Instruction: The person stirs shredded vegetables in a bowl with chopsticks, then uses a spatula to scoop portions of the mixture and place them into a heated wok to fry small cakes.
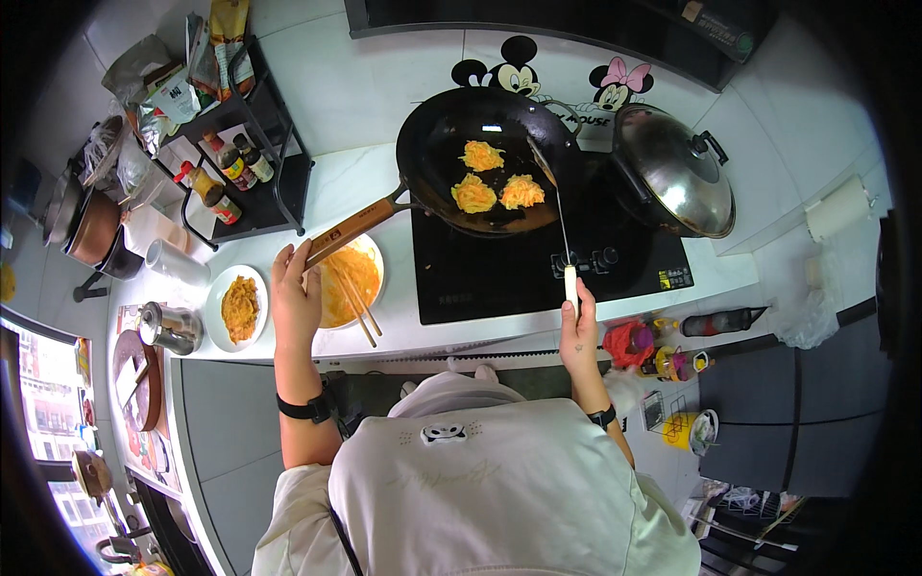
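My left hand (297,288) is closed around the end of the wooden handle (353,232) of a black wok (439,144) on the hob. Three shredded orange-yellow fritters (481,155) lie apart in the wok. My right hand (580,327) grips the pale handle of a metal spatula (564,223), whose blade rests against the wok's right inner side. Beneath the wok handle stands a white bowl (382,277) of orange batter, with wooden chopsticks (358,306) lying across it. A white plate (214,308) left of my left hand bears browned food.
A lidded pan (673,169) sits at the hob's right. At the back left, a black rack (277,180) holds sauce bottles (234,162). A steel canister (171,327) and round chopping board (148,403) are at the left. Bottles and a red bag (625,344) stand below the counter's right side.
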Demonstrator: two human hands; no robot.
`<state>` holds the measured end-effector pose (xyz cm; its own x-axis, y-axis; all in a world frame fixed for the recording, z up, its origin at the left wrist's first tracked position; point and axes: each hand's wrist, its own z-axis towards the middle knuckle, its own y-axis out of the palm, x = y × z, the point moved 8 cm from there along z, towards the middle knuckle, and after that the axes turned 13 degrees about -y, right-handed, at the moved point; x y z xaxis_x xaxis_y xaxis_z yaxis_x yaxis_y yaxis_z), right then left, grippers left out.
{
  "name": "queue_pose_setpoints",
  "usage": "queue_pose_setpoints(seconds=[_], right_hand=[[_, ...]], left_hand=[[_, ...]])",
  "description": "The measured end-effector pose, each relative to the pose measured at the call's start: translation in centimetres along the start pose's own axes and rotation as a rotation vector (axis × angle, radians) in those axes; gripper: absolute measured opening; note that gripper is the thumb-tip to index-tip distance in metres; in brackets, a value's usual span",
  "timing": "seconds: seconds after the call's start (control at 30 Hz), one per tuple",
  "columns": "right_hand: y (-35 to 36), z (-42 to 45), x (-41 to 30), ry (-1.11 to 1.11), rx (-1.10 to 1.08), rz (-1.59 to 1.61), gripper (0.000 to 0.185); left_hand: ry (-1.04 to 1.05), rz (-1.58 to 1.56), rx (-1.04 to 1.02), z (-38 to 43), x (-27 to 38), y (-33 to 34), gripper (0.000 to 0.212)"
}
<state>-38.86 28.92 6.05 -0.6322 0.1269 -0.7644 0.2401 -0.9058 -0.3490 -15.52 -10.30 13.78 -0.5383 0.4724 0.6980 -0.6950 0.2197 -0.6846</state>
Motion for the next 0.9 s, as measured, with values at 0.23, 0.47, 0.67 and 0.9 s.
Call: queue_pose_setpoints(seconds=[0.23, 0.47, 0.67, 0.9], right_hand=[[0.0, 0.1, -0.5, 0.082, -0.015, -0.044, 0.042], [-1.4, 2.0, -1.6, 0.029, -0.035, -0.108, 0.041], [-7.0, 10.0, -7.4, -0.143, -0.280, -0.367, 0.032], [-7.5, 14.7, -16.9, -0.380, -0.576, -0.922, 0.031]], left_hand=[[0.062, 0.125, -0.018, -1.5, 0.8, 0.5, 0.056], [0.039, 0.109, -0.036, -1.6, 0.5, 0.4, 0.060], [-0.024, 0.080, -0.120, -1.2, -0.1, 0.6, 0.057], [-0.072, -0.009, -0.099, -1.1, -0.1, 0.6, 0.051]])
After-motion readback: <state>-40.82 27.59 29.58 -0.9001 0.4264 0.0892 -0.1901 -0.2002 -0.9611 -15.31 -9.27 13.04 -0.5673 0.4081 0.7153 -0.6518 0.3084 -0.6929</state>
